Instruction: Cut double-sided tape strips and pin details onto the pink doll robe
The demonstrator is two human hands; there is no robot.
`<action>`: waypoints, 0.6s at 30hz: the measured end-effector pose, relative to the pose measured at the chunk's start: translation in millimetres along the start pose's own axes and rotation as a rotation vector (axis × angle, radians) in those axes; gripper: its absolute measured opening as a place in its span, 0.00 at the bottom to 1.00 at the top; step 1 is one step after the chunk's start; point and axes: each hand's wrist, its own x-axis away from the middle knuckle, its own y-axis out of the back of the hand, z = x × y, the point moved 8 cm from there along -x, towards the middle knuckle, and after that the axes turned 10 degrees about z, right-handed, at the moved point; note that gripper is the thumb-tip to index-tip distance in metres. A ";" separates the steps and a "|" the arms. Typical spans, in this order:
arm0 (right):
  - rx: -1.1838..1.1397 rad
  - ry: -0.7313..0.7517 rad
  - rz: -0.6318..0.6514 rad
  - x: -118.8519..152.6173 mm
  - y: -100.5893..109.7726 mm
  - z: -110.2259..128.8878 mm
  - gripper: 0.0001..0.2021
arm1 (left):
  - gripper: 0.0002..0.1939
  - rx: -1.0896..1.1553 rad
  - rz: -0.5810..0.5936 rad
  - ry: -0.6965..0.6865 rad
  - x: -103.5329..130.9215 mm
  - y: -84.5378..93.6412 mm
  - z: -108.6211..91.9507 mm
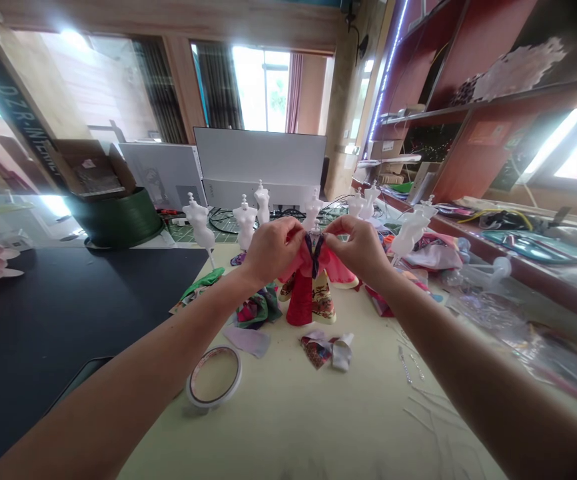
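Observation:
A small mannequin dressed in a red and pink patterned doll dress (311, 293) stands on the pale yellow table (288, 413). My left hand (271, 249) pinches the fabric at its left shoulder. At the right shoulder my right hand (358, 250) pinches the pink cloth. A dark blue collar strip (314, 245) runs down between my fingertips. The mannequin's top is hidden behind my fingers.
Several bare white mini mannequins (245, 225) stand behind. Fabric scraps (326, 349) and a tape roll (214, 376) lie in front. A dark mat (43, 320) covers the left side, with a green tub (118, 217) behind it. Clutter fills the right shelf ledge (518, 247).

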 end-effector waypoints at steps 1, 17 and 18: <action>0.004 0.006 0.000 -0.4 -0.2 0.3 0.04 | 0.08 -0.006 0.001 -0.004 -0.6 -0.1 -0.2; 0.016 0.029 -0.005 -4.0 -1.0 4.6 0.03 | 0.08 0.010 0.036 -0.022 -6.3 -2.0 0.3; 0.017 0.029 -0.005 -4.4 -1.1 4.7 0.03 | 0.08 0.011 0.038 -0.024 -6.4 -2.1 0.3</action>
